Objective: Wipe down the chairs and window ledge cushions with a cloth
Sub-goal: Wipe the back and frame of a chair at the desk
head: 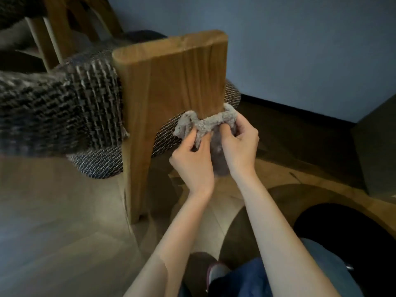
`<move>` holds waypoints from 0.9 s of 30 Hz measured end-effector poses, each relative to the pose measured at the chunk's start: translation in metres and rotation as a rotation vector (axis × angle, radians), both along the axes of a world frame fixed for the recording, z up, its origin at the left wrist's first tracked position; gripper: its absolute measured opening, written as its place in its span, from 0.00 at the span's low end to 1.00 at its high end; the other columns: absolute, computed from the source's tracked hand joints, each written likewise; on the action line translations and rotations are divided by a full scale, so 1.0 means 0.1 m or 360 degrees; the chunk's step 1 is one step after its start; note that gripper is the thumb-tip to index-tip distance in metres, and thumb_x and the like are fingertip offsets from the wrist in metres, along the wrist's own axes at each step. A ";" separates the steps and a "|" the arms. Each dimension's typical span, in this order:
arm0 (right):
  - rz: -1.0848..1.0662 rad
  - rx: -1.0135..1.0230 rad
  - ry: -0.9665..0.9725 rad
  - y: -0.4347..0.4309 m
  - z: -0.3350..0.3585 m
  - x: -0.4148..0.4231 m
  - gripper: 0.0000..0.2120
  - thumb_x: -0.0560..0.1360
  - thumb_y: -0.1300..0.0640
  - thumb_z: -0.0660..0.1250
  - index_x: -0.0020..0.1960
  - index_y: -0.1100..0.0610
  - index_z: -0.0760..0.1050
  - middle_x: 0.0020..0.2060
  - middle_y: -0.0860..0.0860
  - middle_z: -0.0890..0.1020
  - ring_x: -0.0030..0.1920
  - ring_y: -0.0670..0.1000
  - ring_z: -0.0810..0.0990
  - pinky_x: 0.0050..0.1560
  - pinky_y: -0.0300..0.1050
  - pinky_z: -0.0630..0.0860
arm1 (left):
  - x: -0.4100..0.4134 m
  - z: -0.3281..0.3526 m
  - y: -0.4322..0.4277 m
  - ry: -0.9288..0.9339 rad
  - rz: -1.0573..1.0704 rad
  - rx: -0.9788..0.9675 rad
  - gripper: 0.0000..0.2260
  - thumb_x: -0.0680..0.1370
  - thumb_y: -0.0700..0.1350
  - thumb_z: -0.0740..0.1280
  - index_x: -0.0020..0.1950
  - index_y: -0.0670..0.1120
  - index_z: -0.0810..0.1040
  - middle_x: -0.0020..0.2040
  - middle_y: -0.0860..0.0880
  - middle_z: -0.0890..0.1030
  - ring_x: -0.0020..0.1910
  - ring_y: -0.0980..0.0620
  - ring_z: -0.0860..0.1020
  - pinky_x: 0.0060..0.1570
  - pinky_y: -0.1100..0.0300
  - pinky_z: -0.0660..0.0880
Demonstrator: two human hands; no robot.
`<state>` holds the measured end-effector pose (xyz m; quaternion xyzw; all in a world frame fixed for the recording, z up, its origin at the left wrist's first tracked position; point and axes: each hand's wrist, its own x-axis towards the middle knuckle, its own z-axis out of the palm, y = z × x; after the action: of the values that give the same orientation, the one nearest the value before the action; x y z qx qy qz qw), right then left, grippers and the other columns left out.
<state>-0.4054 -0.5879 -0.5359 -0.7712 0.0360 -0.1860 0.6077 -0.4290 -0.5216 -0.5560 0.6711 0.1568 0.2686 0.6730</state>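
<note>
A wooden chair fills the left and middle of the view, its broad flat wooden leg panel (171,78) facing me. Its seat cushion (64,108) is woven grey and dark fabric. A fluffy grey cloth (209,122) is wrapped around the lower right part of the wooden panel. My left hand (192,159) pinches the cloth's left end. My right hand (240,142) grips its right end. Both hands sit close together just below the cushion's edge, and the part of the leg below the cloth is hidden behind them.
A blue-grey wall (300,50) with a dark skirting stands behind the chair. A dark box-like object (377,151) is at the right edge. The wooden floor (53,221) lies below, with my knee in blue jeans (278,275) at the bottom. A second chair frame (60,28) shows at the upper left.
</note>
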 end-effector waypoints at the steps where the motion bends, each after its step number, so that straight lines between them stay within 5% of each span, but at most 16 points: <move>1: 0.0032 0.0028 -0.0010 0.01 0.11 -0.02 0.16 0.77 0.62 0.62 0.64 0.55 0.77 0.52 0.45 0.83 0.54 0.41 0.80 0.58 0.43 0.78 | -0.01 0.10 -0.02 0.0047 0.0030 -0.0062 0.03 0.75 0.42 0.71 0.43 0.48 0.85 0.32 0.56 0.82 0.31 0.64 0.75 0.32 0.65 0.73; 3: 0.0076 0.0142 0.0015 0.06 0.35 -0.08 0.18 0.77 0.61 0.63 0.66 0.53 0.75 0.55 0.44 0.83 0.57 0.41 0.80 0.58 0.42 0.78 | -0.07 0.33 -0.07 0.0169 0.0149 -0.0181 0.12 0.75 0.44 0.72 0.31 0.52 0.80 0.26 0.53 0.78 0.28 0.61 0.71 0.28 0.62 0.69; 5: 0.0086 0.0255 0.0085 0.12 0.60 -0.16 0.19 0.77 0.60 0.64 0.68 0.51 0.74 0.58 0.44 0.81 0.60 0.41 0.78 0.59 0.45 0.77 | -0.16 0.59 -0.09 0.0293 0.0189 -0.0296 0.15 0.75 0.45 0.72 0.29 0.58 0.79 0.27 0.55 0.79 0.30 0.60 0.75 0.32 0.62 0.74; 9: 0.0105 0.0216 0.0184 0.14 1.09 -0.31 0.19 0.78 0.60 0.65 0.69 0.53 0.73 0.61 0.45 0.80 0.61 0.41 0.77 0.60 0.48 0.78 | -0.32 1.10 -0.13 0.0540 0.0254 -0.0478 0.10 0.75 0.47 0.71 0.33 0.54 0.83 0.29 0.52 0.81 0.31 0.57 0.79 0.34 0.56 0.77; 15: 0.0354 -0.0135 0.0121 0.18 1.88 -0.40 0.17 0.79 0.60 0.63 0.67 0.54 0.74 0.61 0.46 0.79 0.62 0.42 0.77 0.59 0.38 0.76 | -0.46 1.98 -0.07 0.0649 0.0442 -0.0721 0.07 0.74 0.48 0.72 0.42 0.45 0.86 0.35 0.48 0.84 0.36 0.56 0.80 0.40 0.57 0.79; 21: 0.0777 -0.0253 0.0737 0.31 2.57 -0.42 0.13 0.79 0.60 0.62 0.62 0.55 0.77 0.49 0.44 0.81 0.51 0.39 0.79 0.55 0.38 0.77 | -0.64 2.74 0.32 0.0896 0.0596 -0.0752 0.07 0.76 0.42 0.70 0.49 0.41 0.84 0.44 0.43 0.85 0.45 0.49 0.82 0.50 0.47 0.80; 27: 0.0835 -0.0154 0.0866 0.54 3.45 -0.42 0.15 0.81 0.54 0.60 0.67 0.51 0.72 0.53 0.34 0.75 0.53 0.30 0.73 0.45 0.18 0.68 | -0.74 3.64 0.80 0.0839 0.0237 -0.0268 0.04 0.76 0.44 0.70 0.49 0.52 0.81 0.43 0.56 0.83 0.45 0.58 0.81 0.41 0.68 0.77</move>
<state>-0.4473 -0.5339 -0.1908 -0.8033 -0.0115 0.1859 0.5657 -0.5028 -0.4413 -0.1919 0.6461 0.3970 0.1195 0.6409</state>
